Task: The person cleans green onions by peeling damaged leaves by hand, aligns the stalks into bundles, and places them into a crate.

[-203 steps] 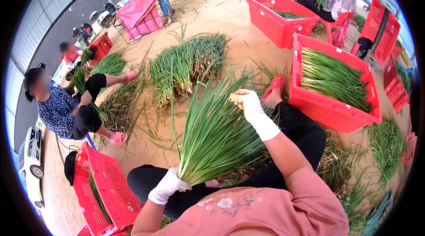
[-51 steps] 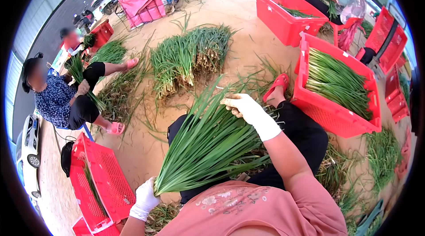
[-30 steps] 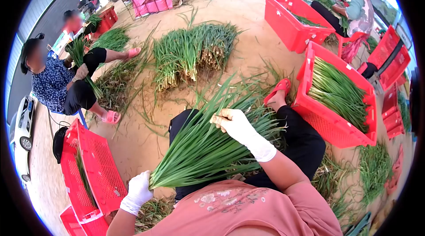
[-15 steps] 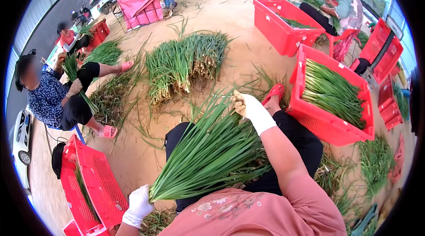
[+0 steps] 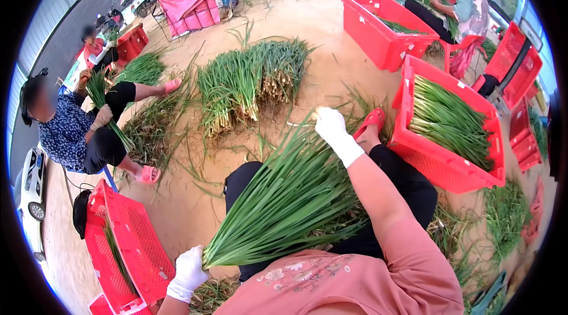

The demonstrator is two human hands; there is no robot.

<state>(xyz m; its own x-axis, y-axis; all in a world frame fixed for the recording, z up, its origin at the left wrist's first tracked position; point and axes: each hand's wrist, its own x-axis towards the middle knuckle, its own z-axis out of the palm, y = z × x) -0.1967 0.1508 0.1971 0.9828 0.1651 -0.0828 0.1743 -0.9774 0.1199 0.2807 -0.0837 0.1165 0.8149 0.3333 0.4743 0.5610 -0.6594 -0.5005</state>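
Note:
My left hand [image 5: 188, 273], in a white glove, is closed around the gathered end of a bunch of Chinese chives [image 5: 284, 208]. The long green leaves fan out over my lap toward the upper right. My right hand [image 5: 332, 128], gloved with soiled fingertips, is by the far leaf tips, its fingers curled together. A thin pale strand shows beside those fingertips; whatever they pinch is too small to make out. Ahead on the ground lies a large pile of chive bundles [image 5: 251, 81].
A red crate of chives [image 5: 447, 179] stands at my right, another red crate [image 5: 378, 37] behind it. Close on my left is a red perforated crate [image 5: 139, 244]. A seated co-worker [image 5: 71, 128] holds chives at the left. Loose trimmings [image 5: 154, 131] litter the ground.
My right hand has turned slightly and shifted a little right at the leaf tips. The left hand keeps its grip on the bunch. The whole view has shifted slightly.

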